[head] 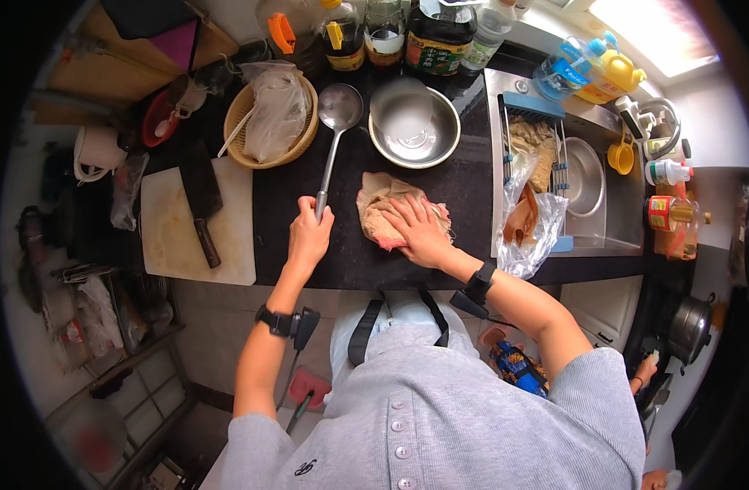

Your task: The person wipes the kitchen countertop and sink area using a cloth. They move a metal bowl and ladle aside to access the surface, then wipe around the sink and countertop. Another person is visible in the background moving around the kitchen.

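Observation:
My left hand (309, 236) is closed around the handle of a metal ladle (331, 160), whose round bowl points away from me over the dark countertop (288, 257). Flat on a crumpled beige cloth with pink edges (377, 211) rests my right hand (420, 229), fingers spread and pressing down. Just beyond the cloth stands a stainless steel bowl (438, 138); a blurred patch hides part of its far side. Left of the ladle, a wicker basket (310, 131) holds a clear plastic bag (270, 116).
A cleaver (201, 190) lies on a white cutting board (160, 245) at left. Several bottles, including a dark jar (438, 43), line the back. At right, a sink (616, 226) carries a rack with cloths and a plastic bag (542, 233). Another person's hand (645, 369) shows near a pot (689, 331).

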Demonstrator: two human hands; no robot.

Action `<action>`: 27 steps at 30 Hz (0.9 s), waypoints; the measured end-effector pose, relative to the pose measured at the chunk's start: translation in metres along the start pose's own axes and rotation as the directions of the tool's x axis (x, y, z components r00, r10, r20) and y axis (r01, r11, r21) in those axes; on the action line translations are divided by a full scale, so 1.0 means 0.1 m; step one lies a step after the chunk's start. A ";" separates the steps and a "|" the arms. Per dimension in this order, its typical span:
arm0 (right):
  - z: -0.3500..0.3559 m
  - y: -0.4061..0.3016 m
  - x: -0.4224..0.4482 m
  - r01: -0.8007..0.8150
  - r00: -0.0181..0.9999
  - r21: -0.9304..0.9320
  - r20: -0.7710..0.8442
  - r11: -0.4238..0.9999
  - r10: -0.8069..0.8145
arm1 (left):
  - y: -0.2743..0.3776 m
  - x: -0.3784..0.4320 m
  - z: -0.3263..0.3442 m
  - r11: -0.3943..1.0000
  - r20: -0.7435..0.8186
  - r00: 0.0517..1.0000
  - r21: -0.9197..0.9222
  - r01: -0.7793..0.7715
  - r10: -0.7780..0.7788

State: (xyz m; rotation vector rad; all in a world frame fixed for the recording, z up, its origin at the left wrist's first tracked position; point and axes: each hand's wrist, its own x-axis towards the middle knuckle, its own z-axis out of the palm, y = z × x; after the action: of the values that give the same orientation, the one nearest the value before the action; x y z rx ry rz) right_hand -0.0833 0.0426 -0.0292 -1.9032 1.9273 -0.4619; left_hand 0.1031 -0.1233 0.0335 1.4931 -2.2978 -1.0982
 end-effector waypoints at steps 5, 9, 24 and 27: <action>0.01 -0.02 0.13 0.054 0.998 0.001 0.026 0.999 -0.054 | 0.47 -0.17 -0.11 0.990 -0.007 0.991 0.040 -0.133 0.133; 0.01 -0.04 0.17 0.065 0.997 0.016 0.029 0.998 -0.065 | 0.67 -0.02 0.08 0.979 0.107 0.975 0.021 -0.200 0.197; 0.01 0.17 -0.15 -0.237 0.958 0.032 -0.160 0.971 0.239 | 0.69 0.57 0.40 0.992 0.413 0.906 -0.042 0.121 -0.093; -0.01 0.51 -0.26 -0.517 0.797 0.063 -0.330 0.854 0.506 | 0.76 0.61 0.31 0.954 0.506 0.848 -0.143 0.263 -0.158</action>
State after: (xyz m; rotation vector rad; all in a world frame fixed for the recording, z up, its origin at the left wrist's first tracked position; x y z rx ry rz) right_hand -0.1277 0.0694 -0.0524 -1.2781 2.5701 -0.6143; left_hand 0.0039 -0.1431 0.0487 1.5488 -2.2427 -1.9132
